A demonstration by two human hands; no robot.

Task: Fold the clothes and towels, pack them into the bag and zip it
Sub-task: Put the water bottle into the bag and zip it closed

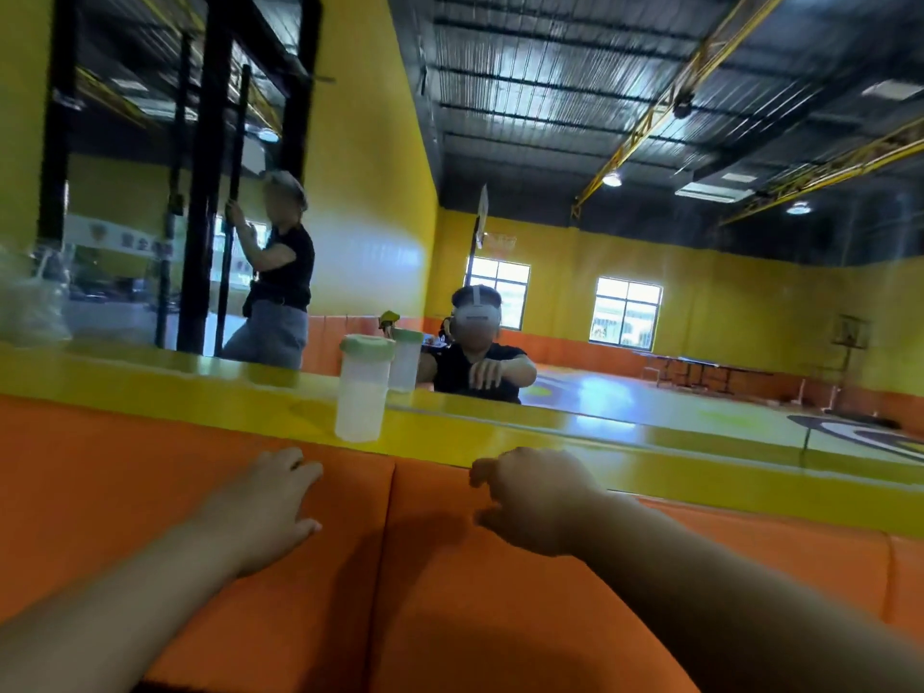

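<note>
No clothes, towels or bag show in the head view. My left hand [267, 507] reaches forward over an orange padded wall [150, 482], fingers spread, holding nothing. My right hand [530, 497] is stretched out beside it with the fingers loosely curled, and nothing is in it. Both forearms run up from the bottom corners. The picture is blurred.
A yellow ledge [500, 427] tops the padding, below a large mirror. A translucent tumbler with a green lid [362, 387] stands on the ledge. The mirror shows a seated person wearing a headset [477, 357], a standing person [277, 272] by black bars, and a yellow hall.
</note>
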